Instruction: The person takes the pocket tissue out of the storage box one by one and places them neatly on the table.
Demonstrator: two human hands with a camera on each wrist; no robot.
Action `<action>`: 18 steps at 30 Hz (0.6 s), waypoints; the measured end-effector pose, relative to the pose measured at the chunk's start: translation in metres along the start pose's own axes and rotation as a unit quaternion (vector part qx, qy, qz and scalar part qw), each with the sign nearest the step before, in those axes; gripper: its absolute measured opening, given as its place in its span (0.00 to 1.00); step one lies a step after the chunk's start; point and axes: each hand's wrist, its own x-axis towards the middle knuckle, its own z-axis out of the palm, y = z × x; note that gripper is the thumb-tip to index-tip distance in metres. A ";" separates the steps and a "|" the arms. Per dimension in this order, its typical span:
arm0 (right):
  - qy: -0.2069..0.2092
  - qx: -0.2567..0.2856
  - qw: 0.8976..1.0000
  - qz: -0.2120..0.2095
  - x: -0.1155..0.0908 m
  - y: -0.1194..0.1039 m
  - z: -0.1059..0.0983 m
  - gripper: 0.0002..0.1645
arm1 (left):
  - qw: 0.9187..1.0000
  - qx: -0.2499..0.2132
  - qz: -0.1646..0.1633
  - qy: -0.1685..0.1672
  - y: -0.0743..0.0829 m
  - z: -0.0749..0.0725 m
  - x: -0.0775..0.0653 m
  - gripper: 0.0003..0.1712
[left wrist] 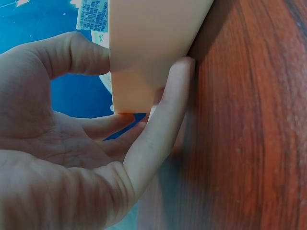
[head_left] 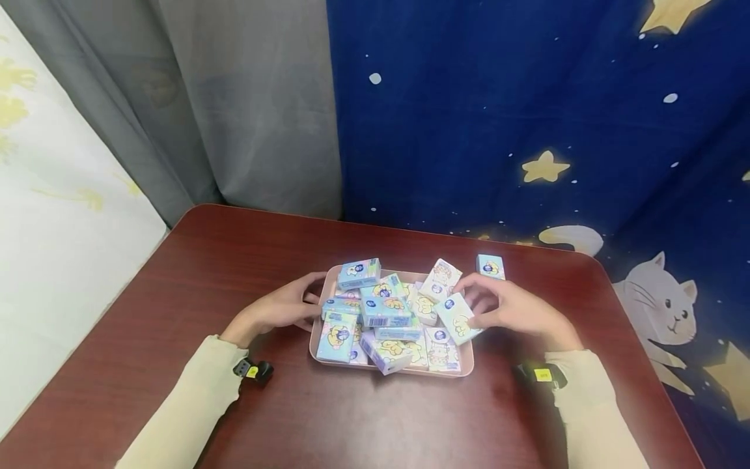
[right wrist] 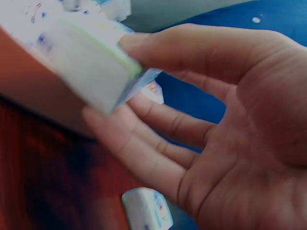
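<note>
A pale pink tray (head_left: 467, 360) full of small pocket tissue packs (head_left: 387, 311) sits on the table. My left hand (head_left: 286, 305) grips the tray's left end, and the left wrist view has the thumb and fingers on either side of the tray wall (left wrist: 148, 57). At the tray's right side my right hand (head_left: 512, 312) pinches a light blue and white tissue pack (head_left: 457, 318) between thumb and fingers. That pack is tilted over the right rim and looks blurred in the right wrist view. Another pack (head_left: 441, 280) leans close to its far edge.
A single blue tissue pack (head_left: 490, 266) lies on the dark red wooden table (head_left: 246, 260), just beyond my right hand. Packs are heaped above the tray rim, some overlapping its edges. Grey and blue curtains (head_left: 439, 130) hang behind the table's far edge.
</note>
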 end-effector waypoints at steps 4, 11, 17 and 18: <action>-0.007 0.061 0.998 -0.007 -0.001 0.012 -0.001 0.34 | 1.000 0.004 0.002 0.000 0.000 0.000 0.000 0.49; 0.035 0.123 0.992 0.011 -0.008 0.033 -0.008 0.36 | 1.000 0.005 0.013 -0.003 0.003 0.001 -0.004 0.50; 0.063 0.168 0.983 0.035 -0.015 0.049 -0.022 0.35 | 1.000 0.003 0.007 0.000 0.003 0.003 -0.005 0.51; 0.067 0.174 0.982 0.036 -0.016 0.052 -0.025 0.35 | 1.000 0.003 0.007 0.000 0.003 0.003 -0.005 0.51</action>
